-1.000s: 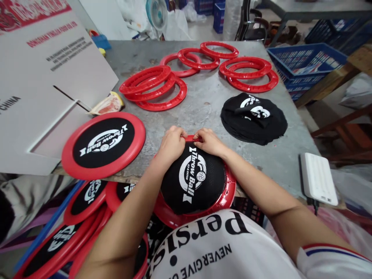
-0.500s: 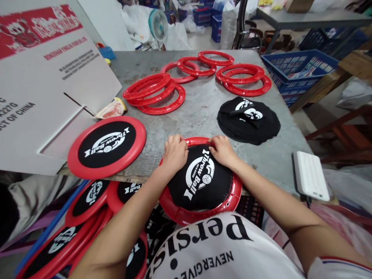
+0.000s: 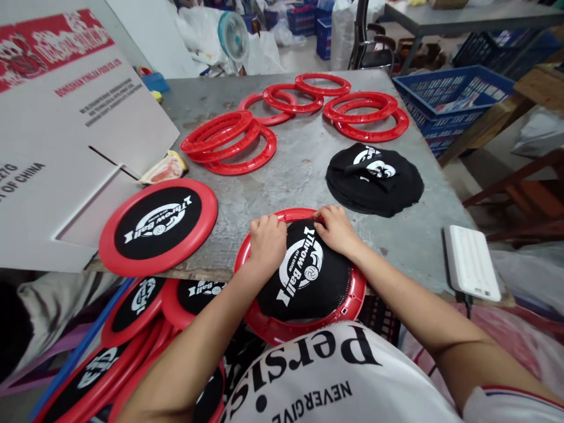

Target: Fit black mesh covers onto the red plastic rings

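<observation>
A red plastic ring (image 3: 352,296) lies at the table's near edge with a black mesh cloth (image 3: 308,276) printed "Throw Ball" laid over it. My left hand (image 3: 267,241) presses the cloth's far left edge against the ring, fingers curled. At the cloth's far right edge my right hand (image 3: 337,229) grips it with bent fingers. The cloth's near part sits inside the ring, and the ring's rim shows bare along the left and near sides.
A finished red disc (image 3: 158,226) lies left. Several bare red rings (image 3: 229,141) spread across the far table. A pile of black cloths (image 3: 374,179) sits right, a white device (image 3: 471,261) at the right edge. A cardboard box (image 3: 66,135) stands left; more discs (image 3: 132,311) lie below.
The ring has come flat onto the table and its far rim now shows. My hands have moved apart along the cloth's far edge, and the cloth has turned a little.
</observation>
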Available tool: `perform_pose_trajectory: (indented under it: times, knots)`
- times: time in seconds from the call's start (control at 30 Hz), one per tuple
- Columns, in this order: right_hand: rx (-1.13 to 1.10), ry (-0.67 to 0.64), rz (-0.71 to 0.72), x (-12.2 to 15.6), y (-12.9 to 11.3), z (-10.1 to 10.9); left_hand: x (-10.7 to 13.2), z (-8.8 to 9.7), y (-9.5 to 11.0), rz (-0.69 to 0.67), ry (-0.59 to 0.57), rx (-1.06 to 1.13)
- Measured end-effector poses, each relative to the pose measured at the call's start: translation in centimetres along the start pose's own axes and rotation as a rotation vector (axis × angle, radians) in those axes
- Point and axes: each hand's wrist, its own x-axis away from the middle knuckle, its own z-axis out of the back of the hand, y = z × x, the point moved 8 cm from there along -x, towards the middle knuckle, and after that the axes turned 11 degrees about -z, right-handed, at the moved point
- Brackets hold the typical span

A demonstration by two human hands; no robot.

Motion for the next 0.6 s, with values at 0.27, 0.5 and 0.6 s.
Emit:
perform_pose_trajectory:
  times: [0.27, 0.5, 0.6]
  knots:
    - [-0.01, -0.014, -0.012, 0.0, -0.1, 0.1, -1.0, 1.3, -0.9, -0.017, 0.051, 0.18]
    - [-0.008, -0.019, -0.017, 0.1, -0.1, 0.2, -3.2, 0.4, -1.1, 0.046, 0.003, 0.464]
    - [-0.011, -0.019, -0.018, 0.1, -0.1, 0.1, -4.2, 0.3, -1.0, 0.058, 0.006, 0.492]
